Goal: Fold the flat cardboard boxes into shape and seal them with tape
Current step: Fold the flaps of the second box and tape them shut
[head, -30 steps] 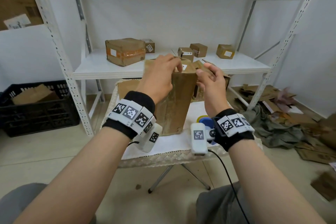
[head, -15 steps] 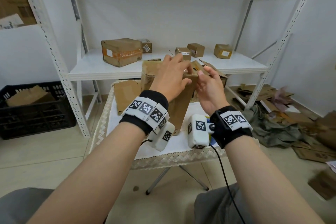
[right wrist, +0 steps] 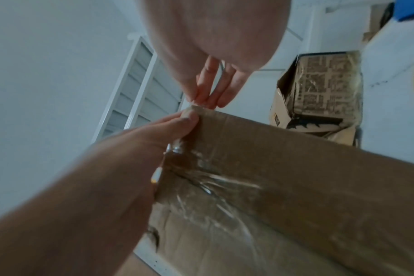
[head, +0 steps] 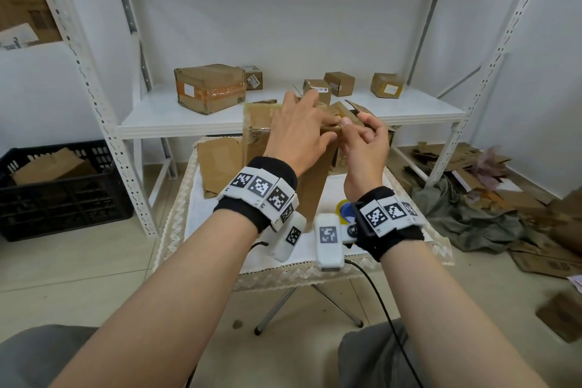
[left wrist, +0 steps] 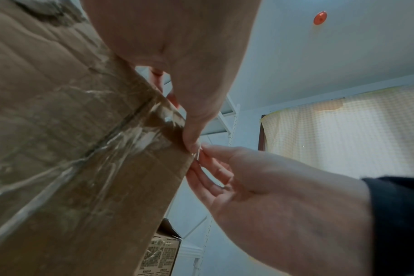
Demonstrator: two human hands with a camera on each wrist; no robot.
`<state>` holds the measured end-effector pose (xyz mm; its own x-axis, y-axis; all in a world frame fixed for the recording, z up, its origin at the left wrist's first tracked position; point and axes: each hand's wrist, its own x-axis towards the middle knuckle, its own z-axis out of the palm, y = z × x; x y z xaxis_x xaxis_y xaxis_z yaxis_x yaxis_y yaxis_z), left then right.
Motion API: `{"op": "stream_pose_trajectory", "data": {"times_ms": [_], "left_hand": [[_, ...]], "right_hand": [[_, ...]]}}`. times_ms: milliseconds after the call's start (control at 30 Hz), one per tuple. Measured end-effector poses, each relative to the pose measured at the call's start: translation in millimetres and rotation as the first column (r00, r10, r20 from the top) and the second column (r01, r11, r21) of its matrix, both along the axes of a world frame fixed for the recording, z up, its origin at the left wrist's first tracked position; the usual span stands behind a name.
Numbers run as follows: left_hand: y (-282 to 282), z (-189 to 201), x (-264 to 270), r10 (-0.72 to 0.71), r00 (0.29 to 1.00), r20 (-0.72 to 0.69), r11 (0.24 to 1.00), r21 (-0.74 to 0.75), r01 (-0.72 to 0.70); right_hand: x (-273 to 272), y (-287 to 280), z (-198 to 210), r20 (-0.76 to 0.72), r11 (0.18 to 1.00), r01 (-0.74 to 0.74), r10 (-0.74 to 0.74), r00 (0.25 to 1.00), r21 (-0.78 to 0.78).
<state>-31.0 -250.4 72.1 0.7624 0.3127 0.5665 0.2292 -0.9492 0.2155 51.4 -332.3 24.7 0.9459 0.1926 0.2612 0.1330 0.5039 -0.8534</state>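
Observation:
A tall brown cardboard box [head: 255, 132] stands upright on the small cloth-covered table [head: 226, 249]. Wrinkled clear tape [left wrist: 130, 138] crosses its front face. My left hand [head: 302, 132] lies over the box's top, fingers across it and thumb [left wrist: 193, 128] pressed on the taped front near the right corner. My right hand [head: 359, 138] meets it there, and its thumb and fingertips [right wrist: 207, 97] pinch the top right corner where the tape ends. A blue and yellow tape dispenser [head: 345, 211] lies on the table behind my right wrist, mostly hidden.
A flat cardboard sheet [head: 220, 164] leans at the table's left. A printed open box [right wrist: 319, 89] stands behind the right hand. Sealed boxes [head: 211, 88] sit on the white shelf [head: 157, 123]. On the floor are a black crate [head: 63, 198] at left and scrap cardboard [head: 472, 167] at right.
My left hand has slid right along the box's top toward the right corner. The right hand has turned palm-up and closed its fingertips on that corner.

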Motion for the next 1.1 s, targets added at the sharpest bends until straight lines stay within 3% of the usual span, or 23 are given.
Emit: {"op": "stream_pose_trajectory", "data": {"times_ms": [100,167,333,433,567,633,767,867,967,1100], "left_hand": [[-0.3,-1.1,0.2,0.016,1.000,-0.011,1.000,0.015,-0.015],[0.1,-2.2,0.5,0.015,1.000,-0.012,1.000,0.027,-0.014],[1.4,-5.4,-2.7,-0.009,0.999,0.032,0.999,0.039,0.008],[5.2,-4.0,-7.2,-0.036,0.997,0.075,0.999,0.009,0.035],[9.1,3.8,-13.6,-0.063,0.992,0.110,0.980,-0.182,0.082],[10.7,7.9,-15.2,-0.078,0.989,0.129,0.964,-0.244,0.108],[14.8,10.4,-22.2,-0.092,0.987,0.132,0.960,-0.252,0.124],[25.2,14.0,-32.9,-0.154,0.980,0.126,0.942,-0.281,0.184],[35.7,10.8,-46.2,-0.156,0.982,0.104,0.960,-0.219,0.175],[32.4,-12.7,-62.1,-0.100,0.964,0.247,0.972,-0.182,0.147]], "right_hand": [[-3.3,-5.1,-4.6,0.084,0.995,0.077,-0.072,0.994,-0.061],[-7.0,-8.1,-5.5,0.215,0.978,0.161,-0.129,0.968,-0.136],[-12.1,-9.5,-7.2,0.539,0.880,0.402,-0.217,0.814,-0.252],[-12.0,-10.9,-7.9,0.642,0.818,0.483,-0.193,0.742,-0.313],[-6.0,-14.0,15.1,0.717,0.729,0.520,-0.059,0.695,-0.445],[-10.2,-9.2,28.4,0.721,0.752,0.476,-0.001,0.693,-0.456],[-27.4,10.1,34.9,0.711,0.838,0.300,0.139,0.690,-0.456],[-32.7,19.7,26.3,0.734,0.828,0.341,0.118,0.669,-0.445],[-40.4,29.6,16.1,0.782,0.822,0.376,0.127,0.611,-0.428],[-51.6,45.7,14.6,0.830,0.809,0.441,0.098,0.550,-0.388]]}}
